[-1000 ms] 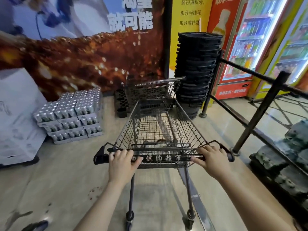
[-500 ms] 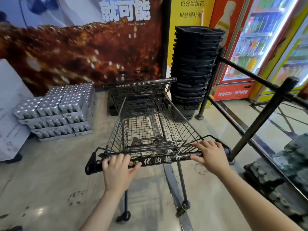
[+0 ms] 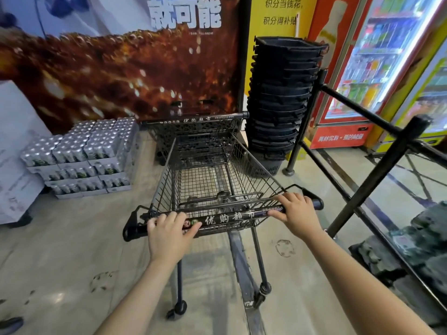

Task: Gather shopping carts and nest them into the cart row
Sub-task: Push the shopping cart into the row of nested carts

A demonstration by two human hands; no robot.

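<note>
Gripping the cart handle (image 3: 225,217), left hand (image 3: 169,234) & right hand (image 3: 296,213) both clamped; cart nose entering the parked cart (image 3: 193,131) at 12 o'clock; nesting approx half done, final push left.

my cart (image 3: 212,180): dark wire metal, glossy plastic handle bar (image 3: 225,217) | baskets (image 3: 280,97) top middle: matt black plastic | can packs (image 3: 79,153) left: shiny metal tops, shrink film | floor (image 3: 72,250): smooth, scuffed, slightly glossy

Dim indoor light, glaring fridge strip (image 3: 411,52), soft blur, bowed edges
</note>
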